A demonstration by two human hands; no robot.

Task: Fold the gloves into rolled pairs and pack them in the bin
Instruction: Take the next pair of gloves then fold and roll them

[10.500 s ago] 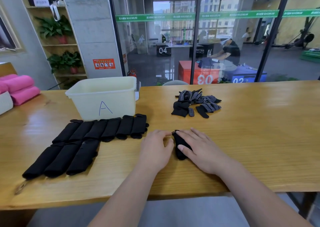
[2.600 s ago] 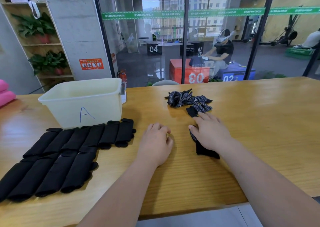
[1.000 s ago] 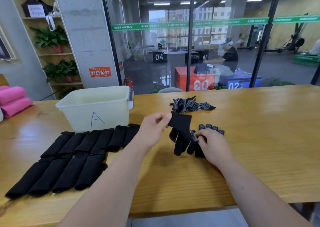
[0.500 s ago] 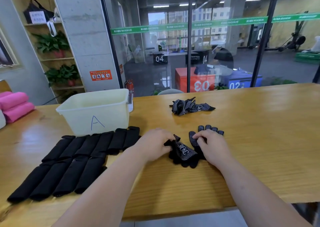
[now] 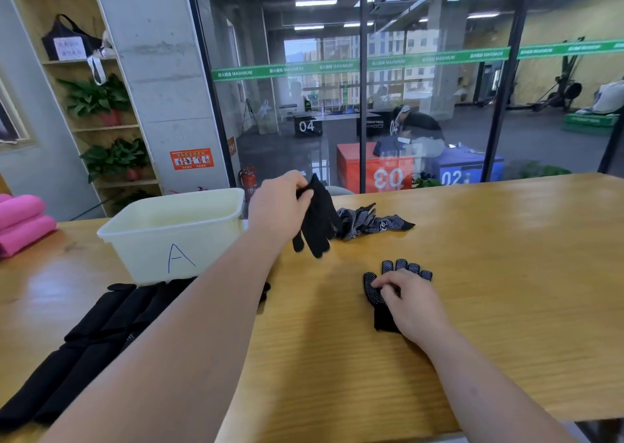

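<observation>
A bin (image 5: 175, 236) marked A stands far left on the counter (image 5: 489, 274), with rolled pairs (image 5: 111, 324) on its near side and loose gloves (image 5: 371, 221) to its right. The left hand (image 5: 280, 203) pinches a black glove (image 5: 317, 230) aloft, its fingers hanging down. The right hand (image 5: 410, 302) presses a dotted glove (image 5: 385, 287) flat, its fingers pointing far.

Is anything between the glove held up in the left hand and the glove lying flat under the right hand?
Nothing visible. Only bare table separates the lifted glove from the flat glove; the right hand covers part of it, and the loose pile lies farther back.
</observation>
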